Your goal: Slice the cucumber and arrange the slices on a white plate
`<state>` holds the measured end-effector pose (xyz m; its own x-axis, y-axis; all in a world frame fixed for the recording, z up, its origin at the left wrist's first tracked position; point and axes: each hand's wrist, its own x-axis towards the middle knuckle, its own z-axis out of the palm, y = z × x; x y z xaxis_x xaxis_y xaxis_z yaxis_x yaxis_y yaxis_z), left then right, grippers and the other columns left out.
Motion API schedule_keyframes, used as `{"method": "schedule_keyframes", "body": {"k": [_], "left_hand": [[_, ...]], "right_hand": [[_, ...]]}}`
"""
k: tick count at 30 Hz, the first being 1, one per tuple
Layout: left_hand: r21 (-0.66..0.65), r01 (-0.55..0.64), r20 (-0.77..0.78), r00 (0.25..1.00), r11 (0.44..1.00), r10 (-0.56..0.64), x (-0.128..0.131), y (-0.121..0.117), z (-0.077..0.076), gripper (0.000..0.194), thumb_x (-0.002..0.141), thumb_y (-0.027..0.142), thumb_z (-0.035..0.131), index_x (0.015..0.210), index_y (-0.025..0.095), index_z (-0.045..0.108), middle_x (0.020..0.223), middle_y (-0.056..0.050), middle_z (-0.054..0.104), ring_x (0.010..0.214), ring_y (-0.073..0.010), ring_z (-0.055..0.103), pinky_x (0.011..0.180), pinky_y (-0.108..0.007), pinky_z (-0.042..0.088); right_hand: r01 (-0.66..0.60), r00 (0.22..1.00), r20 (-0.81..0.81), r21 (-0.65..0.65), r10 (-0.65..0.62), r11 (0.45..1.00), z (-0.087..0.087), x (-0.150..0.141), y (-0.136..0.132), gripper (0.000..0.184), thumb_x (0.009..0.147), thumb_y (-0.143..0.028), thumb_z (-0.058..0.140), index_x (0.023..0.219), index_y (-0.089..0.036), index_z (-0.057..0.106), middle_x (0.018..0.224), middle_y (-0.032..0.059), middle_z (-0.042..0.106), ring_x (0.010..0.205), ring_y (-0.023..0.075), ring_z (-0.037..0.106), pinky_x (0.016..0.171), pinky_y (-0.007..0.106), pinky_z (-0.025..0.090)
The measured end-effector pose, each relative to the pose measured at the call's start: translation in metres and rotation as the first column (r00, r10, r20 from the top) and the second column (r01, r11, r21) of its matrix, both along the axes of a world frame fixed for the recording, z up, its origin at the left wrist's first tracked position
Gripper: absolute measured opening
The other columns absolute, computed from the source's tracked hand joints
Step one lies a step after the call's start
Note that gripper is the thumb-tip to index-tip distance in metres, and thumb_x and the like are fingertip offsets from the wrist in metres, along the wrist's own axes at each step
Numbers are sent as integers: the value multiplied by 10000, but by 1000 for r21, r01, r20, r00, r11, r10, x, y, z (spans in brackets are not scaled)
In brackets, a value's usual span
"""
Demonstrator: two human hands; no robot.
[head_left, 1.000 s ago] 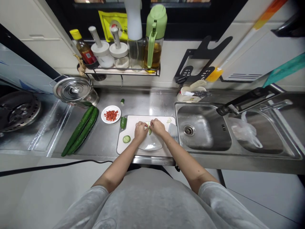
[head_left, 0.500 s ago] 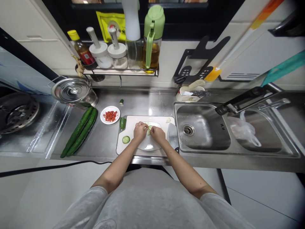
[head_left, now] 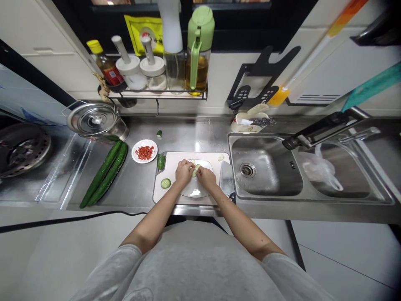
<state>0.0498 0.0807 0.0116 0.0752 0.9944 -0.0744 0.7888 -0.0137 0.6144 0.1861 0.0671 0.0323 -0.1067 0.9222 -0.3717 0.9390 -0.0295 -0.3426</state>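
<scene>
Kitchen: 2-basin sink [head_left: 266, 177], lidded pot [head_left: 99, 121]

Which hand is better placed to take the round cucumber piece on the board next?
Probably the left hand: it is nearer that cucumber piece, while the right hand lies farther off, nearer the knife. Both are over the plate.

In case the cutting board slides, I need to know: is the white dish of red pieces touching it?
Apart. In the head view, bare steel counter shows between the white dish and the cutting board.
</scene>
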Motion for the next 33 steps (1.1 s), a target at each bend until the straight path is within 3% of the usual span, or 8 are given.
{"method": "schedule_keyframes", "body": {"k": [9, 22, 28, 33], "left_hand": [[-2, 2, 5, 1000, 1000, -2, 0, -1, 1, 115, 827, 232, 580, 856, 254, 689, 963, -50, 564, 978, -216, 467, 796, -315, 415], [16, -11, 31, 999, 1000, 10, 1, -1, 2, 116, 817, 210, 583, 840, 244, 691, 952, -58, 576, 983, -227, 483, 818, -333, 425], [129, -129, 189, 976, 983, 103, -15, -6, 18, 144, 809, 208, 584, 931, 221, 659, 939, -49, 611, 926, -197, 531, 859, -336, 433], [184, -256, 259, 944, 949, 205, -67, -35, 32, 188, 798, 293, 590, 956, 211, 649, 897, -35, 615, 781, -158, 551, 791, -303, 459]], "right_hand": [[-27, 1000, 8, 38, 26, 999, 4, -7, -16, 267, 902, -408, 451, 1079, -227, 536, 961, 45, 655, 819, 177, 591, 613, 247, 321], [-9, 999, -33, 34, 11, 999, 2, -2, -13, 209, 879, -311, 487, 1074, -250, 530, 987, 35, 655, 838, 177, 588, 615, 244, 321], [137, 976, -187, 126, -112, 983, 9, 18, -16, 235, 872, -359, 477, 1031, -225, 586, 768, 12, 633, 717, 161, 559, 602, 239, 320], [361, 875, -433, 286, -216, 888, 19, 56, -27, 282, 860, -401, 437, 911, -193, 621, 602, -23, 524, 592, 138, 500, 596, 238, 347]]}}
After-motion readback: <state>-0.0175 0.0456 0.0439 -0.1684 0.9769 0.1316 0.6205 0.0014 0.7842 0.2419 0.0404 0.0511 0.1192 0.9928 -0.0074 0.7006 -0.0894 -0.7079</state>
